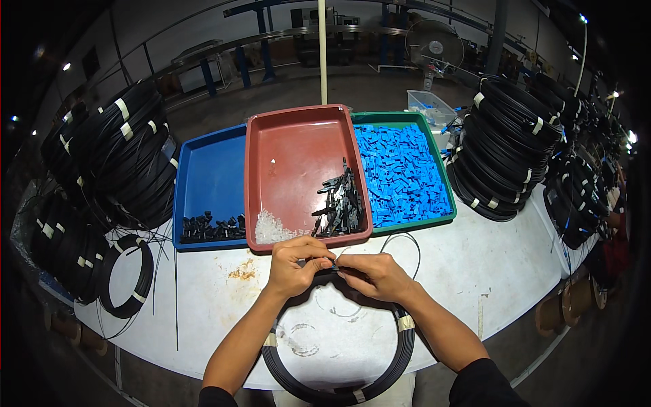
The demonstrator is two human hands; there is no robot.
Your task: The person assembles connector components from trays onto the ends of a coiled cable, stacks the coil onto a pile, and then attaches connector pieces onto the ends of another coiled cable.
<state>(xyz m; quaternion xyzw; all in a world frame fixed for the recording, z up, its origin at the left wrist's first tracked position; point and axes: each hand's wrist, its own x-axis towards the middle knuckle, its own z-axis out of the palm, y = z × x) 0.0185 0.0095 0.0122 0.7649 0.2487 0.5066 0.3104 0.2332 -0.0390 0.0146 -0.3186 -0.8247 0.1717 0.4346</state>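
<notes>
My left hand (pixel 298 267) and my right hand (pixel 376 275) meet just in front of the red tray, fingertips pinched together. Between them is a small connector piece (pixel 334 265), dark with a bit of blue, mostly hidden by the fingers; which hand bears it more I cannot make out. Below the hands a coil of black cable (pixel 405 342), bound with pale tape, lies at the table's near edge. A thin cable loop (pixel 416 252) arcs up behind my right hand.
The red tray (pixel 298 125) holds clear sleeves (pixel 272 228) and black parts (pixel 339 203). On its left is a blue tray (pixel 210 166) with black pieces; on its right, a green tray (pixel 444 197) full of blue connectors (pixel 400 173). Cable coils (pixel 505 149) stack on both sides of the white table (pixel 475 271).
</notes>
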